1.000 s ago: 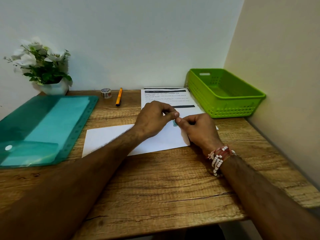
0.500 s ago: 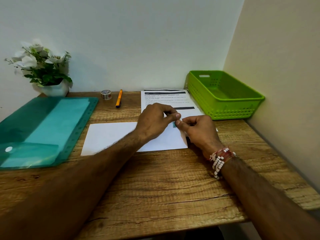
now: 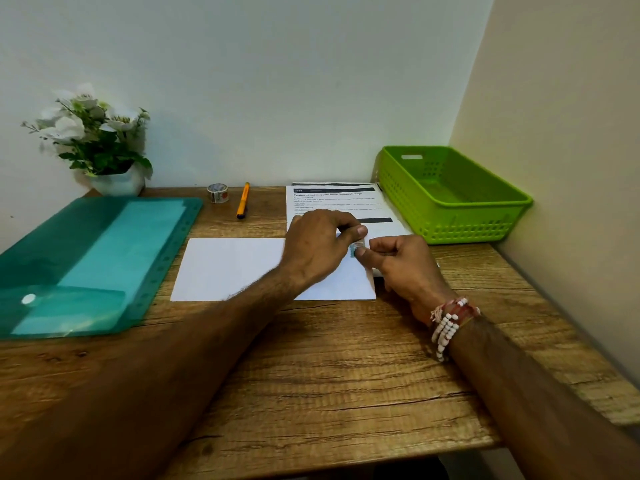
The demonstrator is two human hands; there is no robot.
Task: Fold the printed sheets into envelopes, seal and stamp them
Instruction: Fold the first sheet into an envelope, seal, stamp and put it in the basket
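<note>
Left hand (image 3: pixel 317 249) and right hand (image 3: pixel 407 266) pinching a stamp (image 3: pixel 358 245), over a white envelope (image 3: pixel 235 268), printed sheets (image 3: pixel 334 203) behind

A: Views?
B: One, head-worn, wide-angle. Faces forward and down over the tabletop (image 3: pixel 346 358) toward the far wall (image 3: pixel 277 81).
A: Range?
B: Close. Left hand (image 3: pixel 317 251) and right hand (image 3: pixel 405 268) meet mid-frame; green basket (image 3: pixel 460 221) far right, plant (image 3: pixel 93 140) far left.

I can't read any txt here: printed sheet (image 3: pixel 341 201) has a bold heading (too blurry for me), tape roll (image 3: pixel 218 193) print illegible too.
</note>
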